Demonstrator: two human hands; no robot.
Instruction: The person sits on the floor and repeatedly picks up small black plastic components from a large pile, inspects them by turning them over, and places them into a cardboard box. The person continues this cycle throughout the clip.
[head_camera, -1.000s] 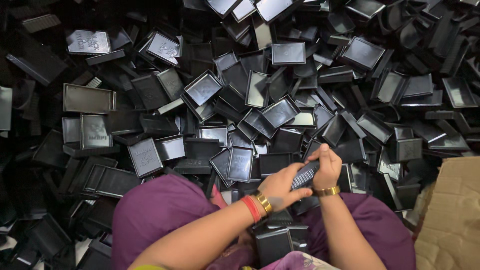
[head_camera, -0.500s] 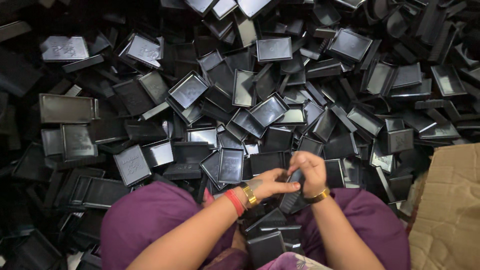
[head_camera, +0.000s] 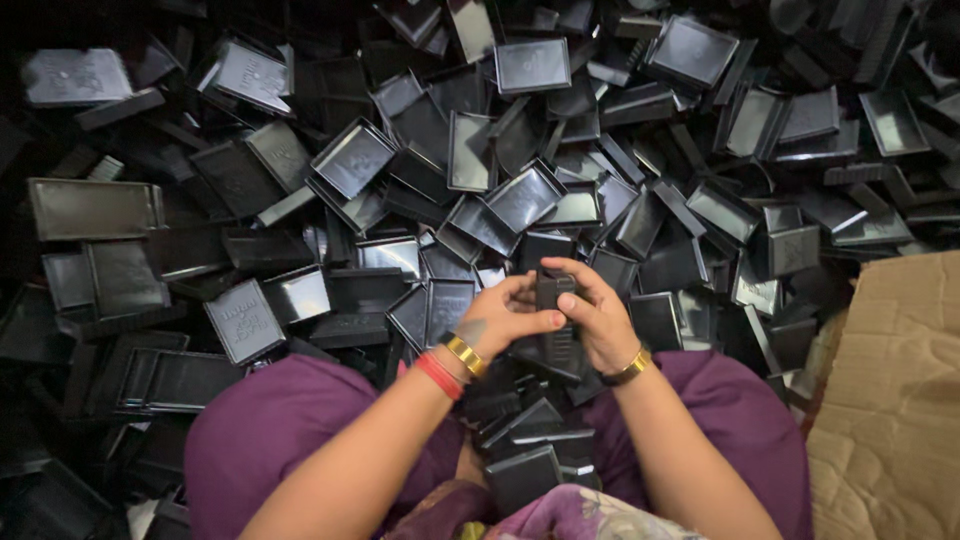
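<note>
My left hand (head_camera: 505, 318) and my right hand (head_camera: 597, 315) both grip a small black plastic box part (head_camera: 553, 292), held upright between the fingers above my lap. The left wrist carries a gold bangle and red bangles, the right wrist a gold bangle. Below the hands, several black plastic trays (head_camera: 530, 440) lie stacked between my knees, which are covered in purple cloth (head_camera: 260, 440).
A large heap of black plastic trays and lids (head_camera: 520, 195) covers the floor in front and to both sides. A brown cardboard sheet (head_camera: 890, 400) lies at the right, beside my right knee.
Both hands have stayed together on the black part and turned it upright. The view has shifted slightly, so the heap sits lower in the frame.
</note>
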